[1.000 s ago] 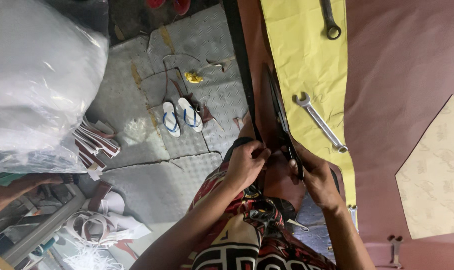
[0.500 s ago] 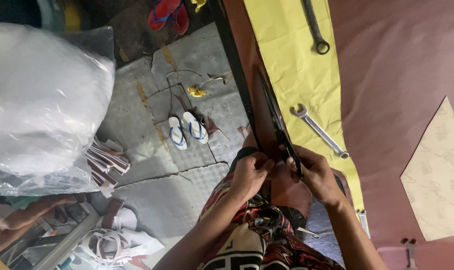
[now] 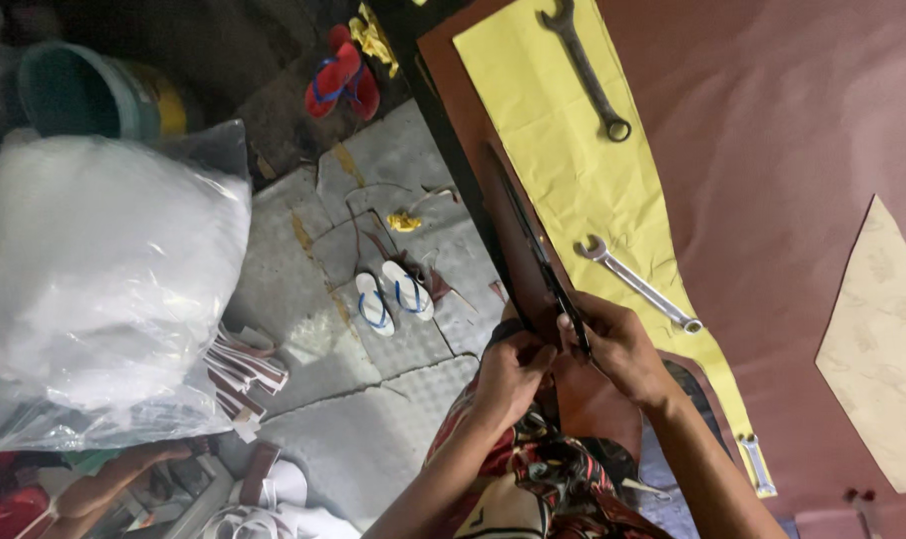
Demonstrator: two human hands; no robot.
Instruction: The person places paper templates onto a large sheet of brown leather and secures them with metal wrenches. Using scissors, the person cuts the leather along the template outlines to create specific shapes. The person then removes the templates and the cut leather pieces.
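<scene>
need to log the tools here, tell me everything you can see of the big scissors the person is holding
The scissors are long, dark and metal-looking, with slim blades that appear closed or nearly so. They lie slanted along the edge of the brown sheet, beside the yellow paper pattern, tips pointing away from the person. The right hand grips the handle end, hiding it; the left hand holds the brown material right beside it.

yellow paper pattern [image 3: 553,130], brown leather sheet [image 3: 792,150], red sandals [image 3: 341,78]
</scene>
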